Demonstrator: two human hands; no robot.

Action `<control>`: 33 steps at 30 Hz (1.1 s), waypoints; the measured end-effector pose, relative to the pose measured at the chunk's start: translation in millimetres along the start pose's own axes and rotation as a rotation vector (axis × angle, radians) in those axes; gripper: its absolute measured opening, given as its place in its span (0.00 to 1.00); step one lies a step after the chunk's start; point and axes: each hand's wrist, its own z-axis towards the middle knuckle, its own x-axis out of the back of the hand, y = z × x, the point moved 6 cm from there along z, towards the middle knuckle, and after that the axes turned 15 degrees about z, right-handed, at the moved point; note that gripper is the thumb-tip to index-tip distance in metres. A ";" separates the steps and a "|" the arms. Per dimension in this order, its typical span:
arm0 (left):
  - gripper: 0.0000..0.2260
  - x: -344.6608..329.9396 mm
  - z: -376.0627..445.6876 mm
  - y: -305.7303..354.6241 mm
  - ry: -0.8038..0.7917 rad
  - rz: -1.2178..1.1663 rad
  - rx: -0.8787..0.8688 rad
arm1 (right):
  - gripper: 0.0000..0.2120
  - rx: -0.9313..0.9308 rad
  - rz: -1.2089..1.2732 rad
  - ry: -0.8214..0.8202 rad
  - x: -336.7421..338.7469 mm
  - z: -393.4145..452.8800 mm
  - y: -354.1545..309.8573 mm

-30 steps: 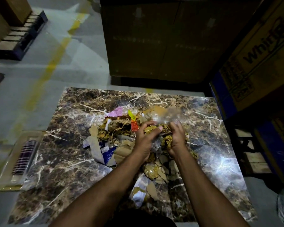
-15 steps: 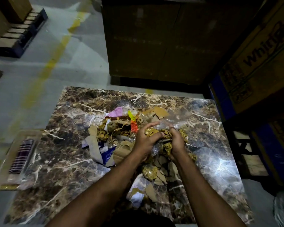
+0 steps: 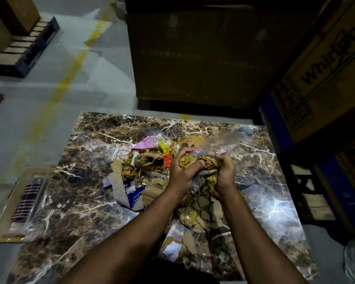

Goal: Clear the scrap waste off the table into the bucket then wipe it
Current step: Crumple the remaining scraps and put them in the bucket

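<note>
So both hands are mid-frame over the marble counter, clenched around one wad of crumpled brownish-gold scrap mixed with clear plastic. Left hand has its thumb pressed across the top of the wad, fingers curled over the far side; right hand grips it from the other side, fingers wrapped in. A bit of clear film sticks up from the wad toward the upper right, kind of blurry.

Most of the scrap pile sits on the counter just left of and under the hands: cardboard bits, a pink piece, a yellow and red wrapper, blue and white plastic. More cardboard scraps lie between the forearms, lower centre.

At the left edge of the frame there's a flat pack with something striped inside, lying half off the counter's side. Big cartons fill the top, and a printed box is upper right. Can't see a bucket in this shot.
</note>
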 end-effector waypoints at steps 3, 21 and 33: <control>0.12 2.2 0.3 14.8 -0.008 0.012 -0.064 | 0.22 0.005 0.032 -0.041 -14.0 -10.2 -21.2; 0.24 1.4 41.9 91.9 -0.106 -0.176 -0.120 | 0.22 -0.144 0.053 -0.087 -80.1 -21.5 -66.7; 0.17 25.5 -3.1 45.4 0.019 -0.006 -0.191 | 0.27 -0.272 0.212 -0.068 -45.4 -30.6 10.5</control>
